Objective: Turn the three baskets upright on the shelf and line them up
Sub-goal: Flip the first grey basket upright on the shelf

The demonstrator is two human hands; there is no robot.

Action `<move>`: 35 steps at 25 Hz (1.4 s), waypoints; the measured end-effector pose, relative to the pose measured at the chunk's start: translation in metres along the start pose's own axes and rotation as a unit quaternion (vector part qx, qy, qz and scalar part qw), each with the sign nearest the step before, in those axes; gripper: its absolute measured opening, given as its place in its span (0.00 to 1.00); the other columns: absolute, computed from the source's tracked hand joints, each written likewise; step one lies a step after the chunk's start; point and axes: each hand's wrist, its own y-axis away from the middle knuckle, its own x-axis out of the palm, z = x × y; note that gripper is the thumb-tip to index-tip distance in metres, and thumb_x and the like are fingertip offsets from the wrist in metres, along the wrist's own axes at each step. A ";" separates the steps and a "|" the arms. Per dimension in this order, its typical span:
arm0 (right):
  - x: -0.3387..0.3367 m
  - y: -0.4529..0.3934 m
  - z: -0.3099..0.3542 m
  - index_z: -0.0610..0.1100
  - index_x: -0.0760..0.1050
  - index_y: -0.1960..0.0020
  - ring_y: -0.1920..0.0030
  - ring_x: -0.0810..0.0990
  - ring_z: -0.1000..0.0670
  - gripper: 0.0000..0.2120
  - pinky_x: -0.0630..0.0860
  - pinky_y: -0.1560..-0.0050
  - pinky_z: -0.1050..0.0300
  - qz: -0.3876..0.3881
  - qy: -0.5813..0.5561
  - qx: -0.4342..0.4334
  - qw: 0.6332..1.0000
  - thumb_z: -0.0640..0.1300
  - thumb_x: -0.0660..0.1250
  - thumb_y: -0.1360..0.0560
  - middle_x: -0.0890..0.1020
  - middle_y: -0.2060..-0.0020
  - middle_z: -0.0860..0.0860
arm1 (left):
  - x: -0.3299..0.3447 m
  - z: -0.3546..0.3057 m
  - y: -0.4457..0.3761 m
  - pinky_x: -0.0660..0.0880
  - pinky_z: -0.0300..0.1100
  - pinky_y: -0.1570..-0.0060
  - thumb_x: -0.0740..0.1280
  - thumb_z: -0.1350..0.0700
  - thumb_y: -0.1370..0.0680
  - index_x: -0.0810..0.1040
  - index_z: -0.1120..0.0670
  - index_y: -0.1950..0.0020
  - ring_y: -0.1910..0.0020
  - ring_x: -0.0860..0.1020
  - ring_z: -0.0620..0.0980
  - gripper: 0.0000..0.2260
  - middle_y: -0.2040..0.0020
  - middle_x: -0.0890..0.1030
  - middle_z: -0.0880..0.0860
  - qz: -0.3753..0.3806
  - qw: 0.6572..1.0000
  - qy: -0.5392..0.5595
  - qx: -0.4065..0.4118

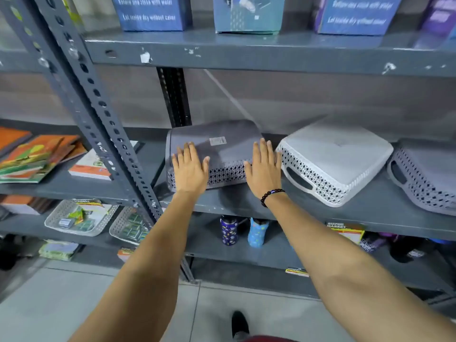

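Three plastic baskets lie upside down on the grey metal shelf (308, 213). The left one is a dark grey basket (222, 137) with a small label on its upturned bottom. A white basket (338, 154) lies to its right, and a second grey basket (429, 174) sits at the far right, cut off by the frame edge. My left hand (190, 169) rests flat with fingers spread on the dark grey basket's left front corner. My right hand (264, 166), a bead bracelet on its wrist, lies flat against that basket's right front corner. Neither hand grips anything.
A slanted perforated shelf post (98, 114) stands left of the baskets. Books (37, 154) are stacked on the neighbouring shelf at left. Blue boxes (153, 13) stand on the shelf above. Below are two bottles (229, 230) and small trays (79, 218) with packets.
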 end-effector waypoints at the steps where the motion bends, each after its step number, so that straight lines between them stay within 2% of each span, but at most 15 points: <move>1: 0.002 -0.006 0.001 0.40 0.53 0.24 0.23 0.51 0.42 0.28 0.48 0.25 0.40 -0.002 0.001 0.005 1.000 0.51 0.51 0.20 0.55 0.23 0.42 | 0.002 0.002 -0.006 0.45 0.54 0.23 0.48 0.46 0.17 0.49 0.60 0.22 0.22 0.49 0.60 0.28 0.21 0.53 0.59 0.002 1.000 0.001 -0.020; 3: 0.006 -0.025 0.002 0.40 0.55 0.24 0.23 0.53 0.42 0.28 0.50 0.25 0.40 -0.009 -0.001 0.019 1.000 0.53 0.51 0.20 0.57 0.24 0.42 | 0.006 0.010 -0.024 0.44 0.54 0.23 0.48 0.46 0.17 0.49 0.57 0.21 0.22 0.49 0.61 0.27 0.21 0.52 0.58 0.007 0.998 0.009 -0.060; 6: 0.009 -0.054 0.004 0.40 0.55 0.25 0.24 0.54 0.41 0.29 0.53 0.26 0.39 0.022 -0.021 0.056 0.998 0.55 0.51 0.20 0.59 0.25 0.40 | 0.006 0.022 -0.047 0.45 0.56 0.24 0.47 0.46 0.18 0.49 0.56 0.21 0.22 0.49 0.63 0.27 0.21 0.50 0.59 0.037 0.988 0.043 -0.144; 9: 0.008 -0.079 0.004 0.38 0.55 0.25 0.25 0.56 0.39 0.31 0.56 0.27 0.40 0.106 -0.052 0.131 0.984 0.56 0.53 0.21 0.59 0.26 0.37 | 0.004 0.033 -0.074 0.57 0.58 0.26 0.49 0.45 0.18 0.51 0.55 0.22 0.25 0.57 0.64 0.27 0.22 0.53 0.61 0.074 0.953 0.128 -0.263; 11: 0.008 -0.088 0.005 0.37 0.56 0.26 0.26 0.59 0.38 0.32 0.58 0.29 0.40 0.164 -0.051 0.168 0.971 0.56 0.53 0.22 0.60 0.27 0.36 | 0.004 0.041 -0.088 0.66 0.60 0.31 0.51 0.44 0.19 0.56 0.57 0.24 0.30 0.67 0.64 0.27 0.26 0.64 0.62 0.092 0.926 0.191 -0.312; 14: 0.008 -0.099 0.006 0.38 0.57 0.26 0.28 0.61 0.38 0.32 0.59 0.30 0.42 0.193 -0.057 0.207 0.958 0.56 0.54 0.22 0.62 0.27 0.36 | 0.002 0.045 -0.095 0.71 0.58 0.36 0.53 0.42 0.20 0.62 0.60 0.28 0.36 0.74 0.63 0.27 0.31 0.72 0.62 0.100 0.907 0.236 -0.334; 20: 0.004 -0.105 0.009 0.40 0.54 0.24 0.28 0.63 0.39 0.40 0.61 0.30 0.43 0.214 -0.140 0.300 0.919 0.59 0.63 0.28 0.63 0.28 0.39 | 0.001 0.041 -0.084 0.72 0.54 0.40 0.53 0.46 0.19 0.67 0.61 0.33 0.38 0.75 0.62 0.23 0.34 0.74 0.61 0.056 0.904 0.243 -0.348; 23: 0.001 -0.104 0.010 0.41 0.53 0.24 0.29 0.63 0.38 0.42 0.65 0.31 0.43 0.184 -0.229 0.360 0.886 0.59 0.65 0.30 0.61 0.28 0.39 | 0.002 0.044 -0.077 0.73 0.54 0.41 0.54 0.47 0.19 0.68 0.62 0.35 0.40 0.76 0.61 0.21 0.36 0.75 0.61 -0.002 0.893 0.283 -0.350; 25: -0.001 -0.099 0.009 0.40 0.56 0.26 0.31 0.66 0.38 0.40 0.67 0.34 0.43 0.157 -0.261 0.382 0.873 0.60 0.63 0.30 0.62 0.29 0.40 | -0.002 0.044 -0.076 0.72 0.51 0.41 0.54 0.48 0.18 0.69 0.61 0.36 0.40 0.77 0.60 0.20 0.37 0.76 0.60 -0.033 0.892 0.301 -0.337; 28: -0.007 -0.094 0.011 0.40 0.61 0.28 0.33 0.69 0.39 0.37 0.70 0.40 0.48 0.117 -0.312 0.400 0.854 0.61 0.60 0.29 0.64 0.30 0.41 | -0.019 0.038 -0.079 0.70 0.50 0.39 0.53 0.49 0.18 0.70 0.60 0.35 0.37 0.74 0.59 0.18 0.35 0.74 0.59 -0.079 0.904 0.305 -0.289; 32: -0.020 -0.090 0.010 0.41 0.64 0.28 0.33 0.68 0.40 0.32 0.67 0.37 0.49 0.041 -0.377 0.439 0.815 0.60 0.54 0.26 0.62 0.30 0.39 | -0.034 0.034 -0.087 0.67 0.50 0.36 0.52 0.48 0.18 0.69 0.56 0.31 0.32 0.68 0.58 0.20 0.31 0.68 0.58 -0.102 0.916 0.315 -0.228; 35: -0.029 -0.079 0.005 0.41 0.67 0.31 0.35 0.69 0.39 0.27 0.66 0.42 0.49 -0.028 -0.476 0.446 0.758 0.56 0.53 0.24 0.63 0.31 0.39 | -0.038 0.034 -0.094 0.67 0.48 0.37 0.51 0.48 0.18 0.72 0.56 0.35 0.34 0.70 0.57 0.19 0.33 0.69 0.58 -0.116 0.875 0.412 -0.226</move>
